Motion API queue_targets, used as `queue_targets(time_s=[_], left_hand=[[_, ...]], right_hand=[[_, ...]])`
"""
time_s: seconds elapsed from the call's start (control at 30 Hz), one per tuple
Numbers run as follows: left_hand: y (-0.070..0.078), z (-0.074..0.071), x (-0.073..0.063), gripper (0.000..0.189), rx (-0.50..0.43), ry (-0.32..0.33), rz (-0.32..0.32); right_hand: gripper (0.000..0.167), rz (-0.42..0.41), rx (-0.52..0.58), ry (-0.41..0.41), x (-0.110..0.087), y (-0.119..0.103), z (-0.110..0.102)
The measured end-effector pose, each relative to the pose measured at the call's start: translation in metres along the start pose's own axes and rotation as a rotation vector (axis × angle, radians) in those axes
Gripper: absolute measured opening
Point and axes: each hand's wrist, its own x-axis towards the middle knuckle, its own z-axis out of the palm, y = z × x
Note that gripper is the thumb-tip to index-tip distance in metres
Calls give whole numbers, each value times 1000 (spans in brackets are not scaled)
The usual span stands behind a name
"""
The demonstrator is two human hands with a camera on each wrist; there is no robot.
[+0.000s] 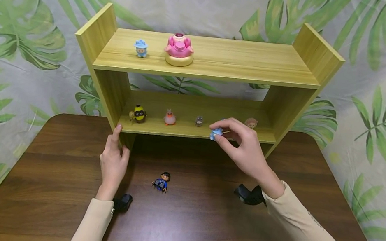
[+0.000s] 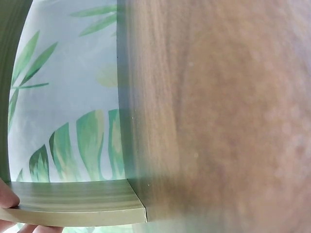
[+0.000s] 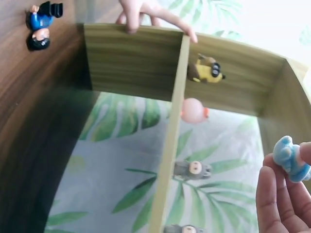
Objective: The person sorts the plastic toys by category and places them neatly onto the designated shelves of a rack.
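Observation:
My right hand (image 1: 243, 146) pinches a small light-blue figurine (image 1: 216, 134) between thumb and fingers, in front of the middle shelf. The same blue figurine (image 3: 290, 158) shows close up in the right wrist view, partly covered by the thumb. My left hand (image 1: 113, 162) grips the lower left side panel of the wooden shelf unit (image 1: 203, 78). In the left wrist view, the thumb (image 2: 7, 196) lies on one face of that panel (image 2: 77, 216) and fingers show past its other face.
On the top board stand a blue-hatted figurine (image 1: 141, 48) and a pink figure on a yellow ring (image 1: 179, 50). Along the middle board are a yellow figure (image 1: 139, 114), a pink duck-like figure (image 1: 169, 117), a small grey figure (image 1: 198, 121) and others. A blue-clothed toy figure (image 1: 161, 182) lies on the table.

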Motion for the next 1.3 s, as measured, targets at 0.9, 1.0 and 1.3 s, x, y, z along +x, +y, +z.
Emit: queue_targets(time_s=[0.9, 1.0, 1.3], left_hand=[[1, 0, 0, 84, -12, 0, -1], [1, 0, 0, 84, -13, 6, -1], [1, -1, 0, 84, -8, 9, 6]], right_hand=[[22, -100, 12, 109, 30, -30, -24], [21, -123, 14, 121, 33, -34, -27], [21, -190, 8, 162, 44, -46, -38]])
